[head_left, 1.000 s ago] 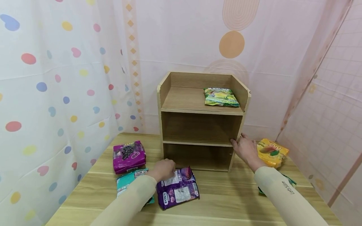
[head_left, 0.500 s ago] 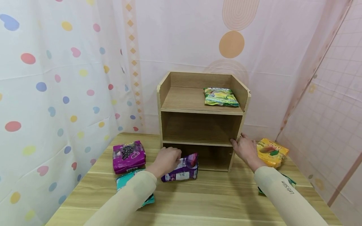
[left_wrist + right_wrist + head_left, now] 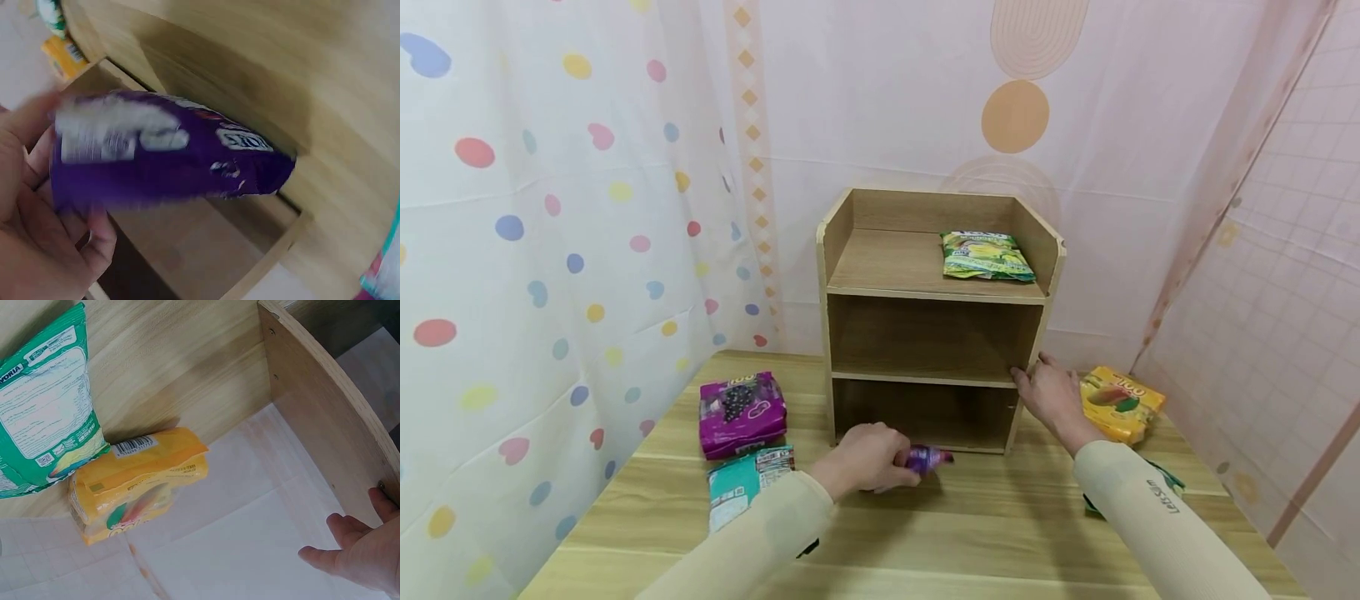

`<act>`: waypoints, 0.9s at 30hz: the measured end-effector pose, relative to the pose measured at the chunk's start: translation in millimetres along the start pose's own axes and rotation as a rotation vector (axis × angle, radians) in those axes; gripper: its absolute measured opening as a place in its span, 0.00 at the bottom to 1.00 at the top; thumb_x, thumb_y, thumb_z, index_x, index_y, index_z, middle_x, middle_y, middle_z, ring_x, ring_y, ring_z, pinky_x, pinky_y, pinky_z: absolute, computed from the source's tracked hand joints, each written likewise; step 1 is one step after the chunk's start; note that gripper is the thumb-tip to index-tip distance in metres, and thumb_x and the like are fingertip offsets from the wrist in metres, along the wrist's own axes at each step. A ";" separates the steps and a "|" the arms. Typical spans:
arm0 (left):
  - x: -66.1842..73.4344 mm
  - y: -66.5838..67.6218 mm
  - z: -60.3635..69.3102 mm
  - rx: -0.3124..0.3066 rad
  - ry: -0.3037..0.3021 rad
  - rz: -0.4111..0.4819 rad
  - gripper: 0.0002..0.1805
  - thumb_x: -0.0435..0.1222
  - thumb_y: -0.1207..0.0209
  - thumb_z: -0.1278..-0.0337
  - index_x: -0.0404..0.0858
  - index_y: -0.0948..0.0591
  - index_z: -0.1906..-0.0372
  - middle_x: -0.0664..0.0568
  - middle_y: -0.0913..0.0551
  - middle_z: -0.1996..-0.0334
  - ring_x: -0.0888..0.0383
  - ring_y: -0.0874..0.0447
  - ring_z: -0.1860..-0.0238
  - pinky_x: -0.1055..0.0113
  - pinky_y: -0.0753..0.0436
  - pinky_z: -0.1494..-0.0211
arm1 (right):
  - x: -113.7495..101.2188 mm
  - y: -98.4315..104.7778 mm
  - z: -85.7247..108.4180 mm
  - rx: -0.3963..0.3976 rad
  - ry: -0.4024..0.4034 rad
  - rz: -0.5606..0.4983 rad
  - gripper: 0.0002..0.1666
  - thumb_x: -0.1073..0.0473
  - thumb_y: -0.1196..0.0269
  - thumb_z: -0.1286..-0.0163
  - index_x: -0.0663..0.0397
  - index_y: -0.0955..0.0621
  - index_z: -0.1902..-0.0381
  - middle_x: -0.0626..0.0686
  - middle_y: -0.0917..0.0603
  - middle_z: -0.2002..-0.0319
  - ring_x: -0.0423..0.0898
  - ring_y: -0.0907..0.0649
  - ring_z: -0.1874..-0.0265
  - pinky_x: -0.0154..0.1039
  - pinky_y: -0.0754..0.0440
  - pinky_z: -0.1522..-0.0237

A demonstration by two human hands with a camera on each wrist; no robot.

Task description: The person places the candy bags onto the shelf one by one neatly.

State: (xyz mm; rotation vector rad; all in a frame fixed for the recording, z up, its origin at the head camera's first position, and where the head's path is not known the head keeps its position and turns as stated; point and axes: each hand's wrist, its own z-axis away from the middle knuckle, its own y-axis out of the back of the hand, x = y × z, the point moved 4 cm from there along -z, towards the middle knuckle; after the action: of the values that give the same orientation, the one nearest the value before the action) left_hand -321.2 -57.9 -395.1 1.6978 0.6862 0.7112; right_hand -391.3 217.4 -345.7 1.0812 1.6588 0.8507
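- From where I stand, a person in cream sleeves (image 3: 1157,508) works at a wooden shelf (image 3: 887,260) standing on a table (image 3: 970,550); I give sides as the person faces it.
- The left hand (image 3: 872,458) is in front of the shelf, near its base, fingers and thumb closed around one end of a purple bag (image 3: 169,150).
- That purple bag is in front of the shelf too, its far end poking out to the right of the grip; white lettering and a barcode show on it. Whether it touches the table, I can't tell.
- The right hand (image 3: 1051,396) rests against the shelf's right side panel, its fingers loose and a little spread, with the thumb by the front edge.
- On top of the shelf, toward its right end, lies a green and yellow bag (image 3: 987,256).
- Left of the shelf sits a magenta packet (image 3: 743,415) with dark grapes printed on it; nearer the person is a teal bag (image 3: 741,483), partly covered by the left sleeve.
- Right of the shelf are a yellow packet (image 3: 1122,406) with mango pictures and, nearer the person, a green bag (image 3: 47,406).
- A dotted curtain (image 3: 625,150) hangs to the shelf's left.
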 end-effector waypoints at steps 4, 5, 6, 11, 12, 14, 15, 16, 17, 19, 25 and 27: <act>-3.6 3.0 0.4 0.016 0.052 0.084 0.14 0.46 0.35 0.38 0.47 0.18 0.77 0.64 0.25 0.83 0.67 0.33 0.83 0.69 0.31 0.79 | 0.4 -0.2 -0.3 -0.006 -0.005 -0.001 0.28 0.49 0.51 0.22 0.61 0.21 0.78 0.71 0.30 0.34 0.66 0.34 0.32 0.70 0.48 0.35; -5.8 2.9 0.8 0.016 0.068 0.085 0.12 0.44 0.35 0.37 0.46 0.17 0.75 0.62 0.22 0.82 0.65 0.30 0.83 0.68 0.28 0.78 | 0.4 -0.3 -0.3 -0.007 -0.006 -0.002 0.28 0.49 0.51 0.22 0.60 0.21 0.79 0.71 0.30 0.34 0.65 0.34 0.31 0.70 0.48 0.35; -8.1 2.6 1.5 0.017 0.087 0.076 0.10 0.43 0.35 0.38 0.45 0.15 0.73 0.61 0.20 0.79 0.64 0.26 0.81 0.67 0.25 0.77 | 0.5 -0.3 -0.3 -0.006 -0.005 -0.002 0.28 0.49 0.51 0.22 0.60 0.21 0.78 0.71 0.30 0.34 0.65 0.34 0.31 0.71 0.48 0.35; -17.0 -10.8 7.0 -0.078 0.214 -0.029 0.11 0.46 0.33 0.41 0.42 0.15 0.68 0.54 0.15 0.71 0.55 0.18 0.69 0.58 0.18 0.65 | -0.7 0.5 1.2 -0.006 0.016 -0.013 0.30 0.49 0.51 0.22 0.58 0.23 0.83 0.69 0.19 0.45 0.64 0.34 0.31 0.71 0.48 0.35; -15.6 -15.0 7.6 -0.096 0.228 -0.066 0.13 0.49 0.33 0.42 0.42 0.16 0.69 0.54 0.16 0.71 0.55 0.18 0.68 0.58 0.18 0.64 | -1.3 0.8 1.7 -0.003 0.027 -0.013 0.30 0.50 0.51 0.22 0.57 0.24 0.84 0.68 0.17 0.51 0.64 0.34 0.31 0.71 0.47 0.35; -9.1 -25.0 8.5 -0.133 0.243 -0.139 0.18 0.54 0.36 0.41 0.43 0.17 0.71 0.54 0.16 0.71 0.55 0.18 0.67 0.59 0.18 0.64 | -2.4 1.0 2.7 0.002 0.044 -0.019 0.32 0.50 0.51 0.21 0.55 0.25 0.87 0.64 0.13 0.60 0.63 0.34 0.31 0.71 0.46 0.36; -4.1 -30.2 8.6 -0.150 0.247 -0.180 0.22 0.58 0.38 0.40 0.42 0.16 0.70 0.52 0.16 0.69 0.55 0.17 0.67 0.59 0.17 0.65 | -2.6 1.0 3.1 0.003 0.051 -0.021 0.32 0.51 0.51 0.21 0.54 0.25 0.89 0.63 0.13 0.64 0.62 0.34 0.30 0.71 0.45 0.36; 1.6 -35.3 8.5 -0.167 0.246 -0.217 0.26 0.61 0.41 0.40 0.42 0.15 0.66 0.51 0.15 0.65 0.54 0.16 0.64 0.59 0.17 0.65 | -2.9 1.0 3.6 0.003 0.057 -0.022 0.33 0.51 0.51 0.21 0.54 0.26 0.89 0.62 0.12 0.67 0.62 0.34 0.30 0.71 0.45 0.37; 7.4 -40.4 8.3 -0.188 0.248 -0.245 0.30 0.65 0.44 0.40 0.41 0.14 0.62 0.49 0.14 0.61 0.53 0.15 0.61 0.59 0.16 0.64 | -3.0 1.1 4.2 0.007 0.057 -0.023 0.33 0.51 0.51 0.21 0.53 0.27 0.90 0.63 0.12 0.63 0.62 0.34 0.30 0.71 0.45 0.36; 18.5 -49.0 8.4 -0.224 0.242 -0.303 0.37 0.69 0.49 0.41 0.41 0.15 0.50 0.47 0.16 0.53 0.51 0.16 0.54 0.59 0.15 0.61 | -2.8 0.9 4.4 0.009 0.054 -0.023 0.33 0.51 0.51 0.21 0.54 0.27 0.90 0.64 0.13 0.59 0.62 0.34 0.30 0.71 0.45 0.36; 32.3 -59.1 7.1 -0.292 0.160 -0.396 0.37 0.69 0.47 0.42 0.53 0.23 0.34 0.49 0.21 0.44 0.52 0.21 0.44 0.59 0.16 0.55 | -2.8 -0.2 4.1 -0.004 0.051 -0.021 0.33 0.51 0.51 0.21 0.54 0.26 0.89 0.68 0.19 0.46 0.63 0.35 0.30 0.71 0.46 0.36; 31.1 -56.0 6.6 -0.311 0.126 -0.339 0.34 0.66 0.43 0.42 0.56 0.24 0.33 0.49 0.24 0.38 0.50 0.24 0.39 0.56 0.18 0.49 | -2.6 0.2 3.8 -0.006 0.046 -0.024 0.32 0.51 0.51 0.21 0.54 0.26 0.88 0.69 0.23 0.40 0.63 0.35 0.30 0.71 0.47 0.36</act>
State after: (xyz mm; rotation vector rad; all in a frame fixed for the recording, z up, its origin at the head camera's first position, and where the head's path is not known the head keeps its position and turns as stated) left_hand -300.7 -26.5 -447.5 1.2234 0.8780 0.6484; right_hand -387.2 215.2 -345.8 1.0432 1.7031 0.8702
